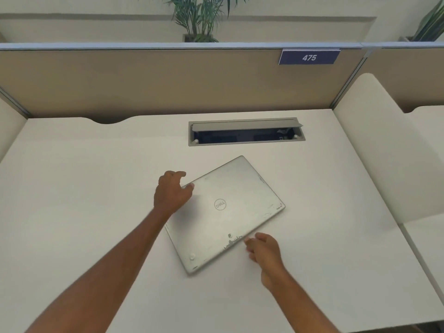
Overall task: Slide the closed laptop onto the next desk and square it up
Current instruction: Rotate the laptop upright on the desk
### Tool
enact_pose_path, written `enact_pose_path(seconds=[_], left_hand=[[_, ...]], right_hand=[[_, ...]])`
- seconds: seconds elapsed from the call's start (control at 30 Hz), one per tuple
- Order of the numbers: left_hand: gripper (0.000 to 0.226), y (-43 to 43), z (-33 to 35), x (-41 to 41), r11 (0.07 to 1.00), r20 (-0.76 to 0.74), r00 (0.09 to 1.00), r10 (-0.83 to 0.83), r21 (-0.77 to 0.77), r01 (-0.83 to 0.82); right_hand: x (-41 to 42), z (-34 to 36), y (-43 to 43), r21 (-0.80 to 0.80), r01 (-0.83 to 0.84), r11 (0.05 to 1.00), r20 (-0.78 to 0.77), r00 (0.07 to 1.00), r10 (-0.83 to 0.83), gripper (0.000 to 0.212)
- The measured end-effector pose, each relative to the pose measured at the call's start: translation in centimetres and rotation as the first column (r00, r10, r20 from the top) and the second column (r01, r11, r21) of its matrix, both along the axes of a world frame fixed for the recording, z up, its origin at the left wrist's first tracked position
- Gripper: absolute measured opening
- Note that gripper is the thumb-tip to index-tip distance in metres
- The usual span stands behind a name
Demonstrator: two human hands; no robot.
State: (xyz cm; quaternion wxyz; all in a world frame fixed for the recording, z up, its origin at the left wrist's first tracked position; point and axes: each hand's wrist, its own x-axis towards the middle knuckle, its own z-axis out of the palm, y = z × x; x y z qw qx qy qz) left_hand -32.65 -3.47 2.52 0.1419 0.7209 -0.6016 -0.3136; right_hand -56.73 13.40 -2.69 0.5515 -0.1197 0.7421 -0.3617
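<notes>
A closed silver laptop (230, 212) lies flat on the white desk (84, 200), turned askew so its corners point toward the back and the front. My left hand (171, 192) rests at the laptop's left corner, thumb on the lid and fingers curled over the far-left edge. My right hand (263, 251) sits at the near-right edge, fingertips touching that edge, fingers loosely bent. Neither hand lifts it.
An open grey cable hatch (246, 132) is set in the desk behind the laptop. A beige partition (168, 80) with a blue sign "475" (309, 57) closes the back. A white side divider (374, 140) separates the adjoining desk (425, 236) on the right.
</notes>
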Motion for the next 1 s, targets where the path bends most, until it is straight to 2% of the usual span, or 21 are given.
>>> enact_pose_path(seconds=[0.1, 0.2, 0.27, 0.33, 0.5, 0.73, 0.9, 1.0], left_hand=[[0.06, -2.3, -0.8, -0.3, 0.989, 0.038, 0.994, -0.099, 0.111, 0.095], [0.075, -3.7, -1.8, -0.7, 0.956, 0.0, 0.988, -0.154, 0.254, 0.149], [0.092, -4.5, -3.1, -0.8, 0.947, -0.015, 0.983, -0.182, 0.265, 0.179], [0.096, -5.2, -4.3, -1.0, 0.944, -0.019, 0.981, -0.192, 0.268, 0.19], [0.078, -5.6, -4.1, -1.1, 0.942, -0.061, 0.986, -0.152, 0.292, 0.163], [0.055, -4.1, -3.7, -1.0, 0.947, -0.143, 0.987, -0.076, 0.3, 0.117], [0.031, -1.1, -2.8, -0.2, 0.941, -0.195, 0.981, 0.014, 0.334, 0.053], [0.026, 1.3, -3.2, 0.5, 0.935, -0.253, 0.963, 0.092, 0.354, 0.003]], right_hand=[[0.5, -0.1, -0.6, 0.005, 0.029, 1.0, 0.082, 0.996, -0.029, 0.025], [0.8, 0.1, -2.0, 0.053, 0.127, 0.991, 0.137, 0.982, -0.133, 0.02], [0.9, 0.2, -2.6, 0.089, 0.219, 0.972, 0.163, 0.959, -0.231, 0.012], [0.9, 0.0, -2.9, 0.105, 0.278, 0.955, 0.17, 0.941, -0.292, 0.009], [0.8, -1.2, -3.2, 0.116, 0.352, 0.929, 0.116, 0.924, -0.364, 0.0], [-1.3, -1.5, -4.1, 0.064, 0.377, 0.924, 0.02, 0.925, -0.379, 0.008], [-3.7, -1.5, -6.7, 0.005, 0.315, 0.949, -0.063, 0.947, -0.314, 0.008], [-5.2, -1.2, -8.6, -0.007, 0.252, 0.968, -0.109, 0.962, -0.251, 0.005]])
